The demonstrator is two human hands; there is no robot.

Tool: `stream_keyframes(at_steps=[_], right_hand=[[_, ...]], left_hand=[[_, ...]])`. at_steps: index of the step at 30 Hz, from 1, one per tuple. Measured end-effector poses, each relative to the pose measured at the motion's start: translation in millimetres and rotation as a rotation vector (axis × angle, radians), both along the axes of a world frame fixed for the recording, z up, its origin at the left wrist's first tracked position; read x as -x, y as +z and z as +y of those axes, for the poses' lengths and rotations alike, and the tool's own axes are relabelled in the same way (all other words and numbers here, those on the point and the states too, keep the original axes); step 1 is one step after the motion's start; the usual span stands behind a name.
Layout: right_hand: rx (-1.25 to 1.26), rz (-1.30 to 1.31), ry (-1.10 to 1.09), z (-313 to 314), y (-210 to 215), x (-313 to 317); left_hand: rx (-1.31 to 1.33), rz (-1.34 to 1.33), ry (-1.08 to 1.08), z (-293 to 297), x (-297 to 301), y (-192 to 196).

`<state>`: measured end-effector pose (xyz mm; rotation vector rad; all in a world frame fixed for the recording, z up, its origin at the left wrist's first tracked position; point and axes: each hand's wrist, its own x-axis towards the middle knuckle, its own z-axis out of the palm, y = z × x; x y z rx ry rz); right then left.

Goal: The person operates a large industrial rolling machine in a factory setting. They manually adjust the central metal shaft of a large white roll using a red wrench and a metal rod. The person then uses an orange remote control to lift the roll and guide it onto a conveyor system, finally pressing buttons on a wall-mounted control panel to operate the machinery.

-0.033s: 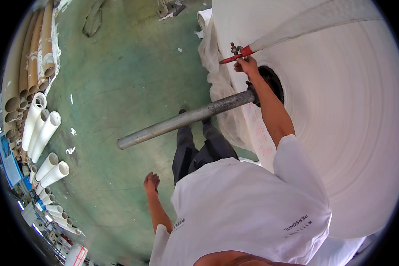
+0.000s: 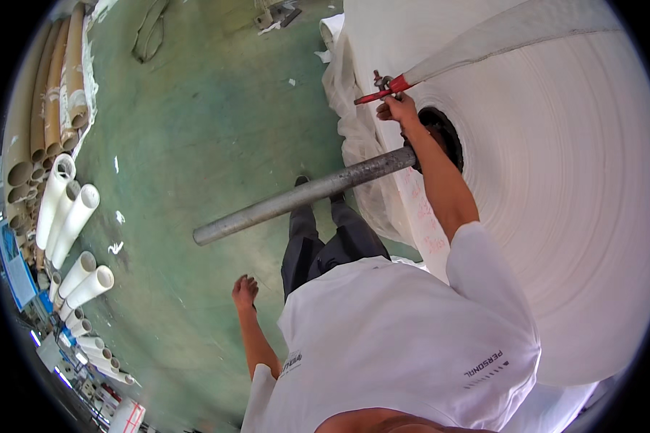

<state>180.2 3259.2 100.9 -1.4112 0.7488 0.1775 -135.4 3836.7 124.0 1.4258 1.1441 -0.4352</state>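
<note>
Reaching far right, the right hand (image 2: pixel 399 108) meets a red fitting (image 2: pixel 400 84) by the white roll (image 2: pixel 556 202), grip unclear, while the left hand (image 2: pixel 245 291) hangs loosely empty and a steel shaft (image 2: pixel 303 196) juts left, seemingly borne by the roll's core (image 2: pixel 452 137).

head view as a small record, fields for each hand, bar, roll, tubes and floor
right hand: at a red fitting with a metal clamp; firm hold unclear
left hand: lowered, nothing visible in it
metal bar: sticks out from the roll's dark core
white roll: very large, at the right
tubes: brown tubes and white tubes along the left
floor: green, with white scraps
</note>
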Motion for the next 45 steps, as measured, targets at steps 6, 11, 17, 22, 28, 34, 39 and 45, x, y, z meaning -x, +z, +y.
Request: stream_keyframes(at_steps=[6,11,17,22,28,34,39,45], right_hand=[[-0.227,0.06,-0.225,62.7,18.7,49.1],[-0.432,-0.028,-0.583,113.4,22.2,109.8],[-0.381,-0.055,-0.855,125.4,43.5,150.8],[-0.016,0.25,-0.696,110.3,60.7,140.8],[0.298,0.27,-0.656,85.8,42.7,151.6],[0.16,0.224,-0.705,77.5,58.0,171.9],[0.077,0.209,-0.871,73.7,60.8,226.1],[-0.016,0.06,-0.973,34.0,50.4,211.1]], left_hand=[[0.223,-0.615,-0.842,-166.4,-211.9,-19.2],[0.111,-0.79,-1.308,-323.0,-269.1,-55.9],[0.06,-1.113,-1.484,-372.9,-263.6,-101.6],[0.347,-0.785,-1.618,-390.5,-288.3,-94.2],[0.211,-1.119,-1.992,-439.6,-339.7,-73.4],[0.103,-1.095,-2.311,-454.4,-331.9,-61.7],[0.288,-1.164,-1.748,-455.8,-297.3,-27.3],[0.053,-0.299,-1.488,-454.7,-268.6,-120.9]])
